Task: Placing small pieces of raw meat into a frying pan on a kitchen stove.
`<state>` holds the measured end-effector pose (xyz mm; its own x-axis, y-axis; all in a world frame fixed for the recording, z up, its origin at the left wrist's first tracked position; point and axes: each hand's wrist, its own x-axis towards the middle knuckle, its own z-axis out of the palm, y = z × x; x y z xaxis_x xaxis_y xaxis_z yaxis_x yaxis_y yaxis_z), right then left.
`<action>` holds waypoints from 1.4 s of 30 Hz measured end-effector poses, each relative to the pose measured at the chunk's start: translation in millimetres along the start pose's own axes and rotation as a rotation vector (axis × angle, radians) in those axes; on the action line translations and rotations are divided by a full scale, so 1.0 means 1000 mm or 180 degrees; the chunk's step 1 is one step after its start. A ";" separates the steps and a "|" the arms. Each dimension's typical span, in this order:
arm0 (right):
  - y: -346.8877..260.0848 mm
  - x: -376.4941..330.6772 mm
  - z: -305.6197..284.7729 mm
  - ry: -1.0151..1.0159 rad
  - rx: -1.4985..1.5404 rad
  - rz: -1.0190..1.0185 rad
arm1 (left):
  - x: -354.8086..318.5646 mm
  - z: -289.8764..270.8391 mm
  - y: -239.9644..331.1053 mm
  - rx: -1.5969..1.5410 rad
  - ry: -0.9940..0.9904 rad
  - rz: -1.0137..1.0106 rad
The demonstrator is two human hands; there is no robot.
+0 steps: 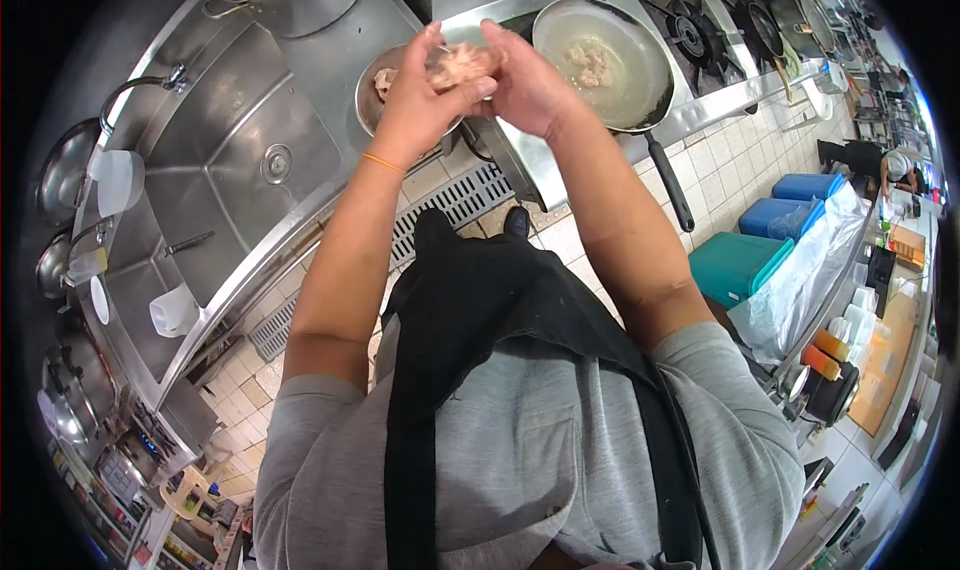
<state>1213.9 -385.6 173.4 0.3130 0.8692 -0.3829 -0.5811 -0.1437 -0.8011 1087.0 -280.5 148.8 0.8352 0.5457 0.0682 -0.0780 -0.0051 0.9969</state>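
Note:
A clump of pale, pinkish raw meat (464, 66) is cupped between my two hands, in front of me at the stove's left end. My left hand (415, 105) holds it from the left, with an orange band at the wrist. My right hand (532, 85) curves around its right side. Below my left hand is a round metal bowl (366, 110) with more meat inside; my hand hides much of it. To the right of my right hand, a frying pan (640, 65) with a black handle sits on the stove, holding a small heap of meat pieces (590, 62) in pale liquid.
A steel double sink (235, 120) lies to the left, a large pot (315, 5) behind it. Black gas burners (692, 35) continue right of the pan, whose handle (672, 185) sticks out past the stove edge. Lidded bins (740, 268) stand at right. Another person (900, 170) is far right.

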 end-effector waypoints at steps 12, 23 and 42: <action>0.025 -0.037 -0.010 0.0254 -0.1954 0.0611 | -0.053 0.016 -0.018 -0.0029 0.0076 -0.0457; 0.051 -0.103 -0.036 -0.0835 0.1353 0.0572 | -0.084 0.048 -0.024 -0.0920 -0.0047 -0.0716; 0.053 -0.179 -0.105 -0.0082 -0.3583 -0.2242 | -0.112 0.131 -0.033 -0.1337 -0.0623 -0.1855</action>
<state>1206.1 -598.2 151.3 0.2672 0.9259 0.2671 0.6375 0.0380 -0.7695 1067.0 -451.0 113.4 0.8834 0.2026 -0.4225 0.2386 0.5817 0.7777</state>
